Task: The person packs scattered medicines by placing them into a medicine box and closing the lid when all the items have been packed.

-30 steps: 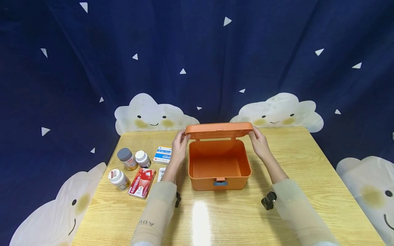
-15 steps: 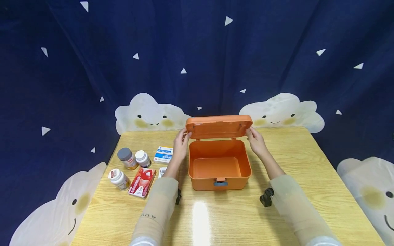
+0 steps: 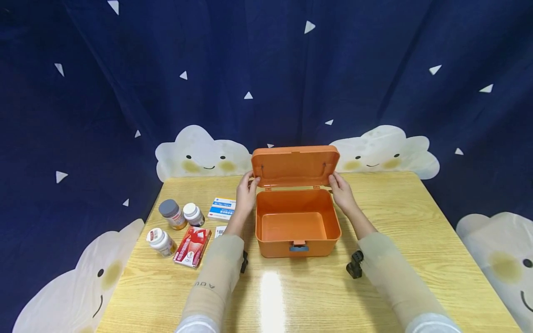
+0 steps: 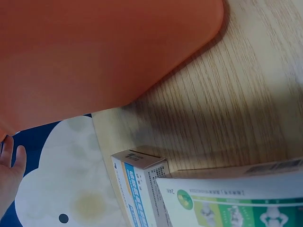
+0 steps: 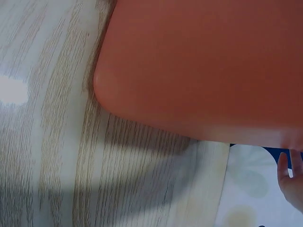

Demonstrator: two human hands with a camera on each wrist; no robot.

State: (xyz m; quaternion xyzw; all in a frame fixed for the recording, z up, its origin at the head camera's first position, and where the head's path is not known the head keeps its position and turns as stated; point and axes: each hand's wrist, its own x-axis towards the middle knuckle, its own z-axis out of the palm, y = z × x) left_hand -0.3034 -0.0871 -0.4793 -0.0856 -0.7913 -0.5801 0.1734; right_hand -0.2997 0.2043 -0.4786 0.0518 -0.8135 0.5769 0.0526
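An orange storage box (image 3: pixel 270 249) with a blue-grey front latch (image 3: pixel 298 248) stands upright on the table, its inside bare. The raised lid (image 3: pixel 295 166) leans back on its hinges. My left hand (image 3: pixel 245 194) pinches the lid's left edge, thumb on the inner side. At the opposite edge, my right hand (image 3: pixel 343 194) grips the lid in the same way; its rear fingers are hidden. Both wrist views are mostly filled by the box's side wall (image 4: pixel 94 56), with part of the left hand (image 4: pixel 7 175) and of the right hand (image 5: pixel 291 182) at the frame edges.
Left of the box stand a grey-capped bottle (image 3: pixel 172 215), a small white-capped bottle (image 3: pixel 193 215) and a white bottle (image 3: pixel 161 243). A red medicine box (image 3: pixel 193 247), a blue-white box (image 3: pixel 221 210) and a green-white box (image 4: pixel 236 201) lie nearby. A dark curtain (image 3: pixel 283 69) hangs behind.
The lid has swung further up and back, so more of its inner face shows. Both hands have stayed on its side edges, the right one shifting slightly inward.
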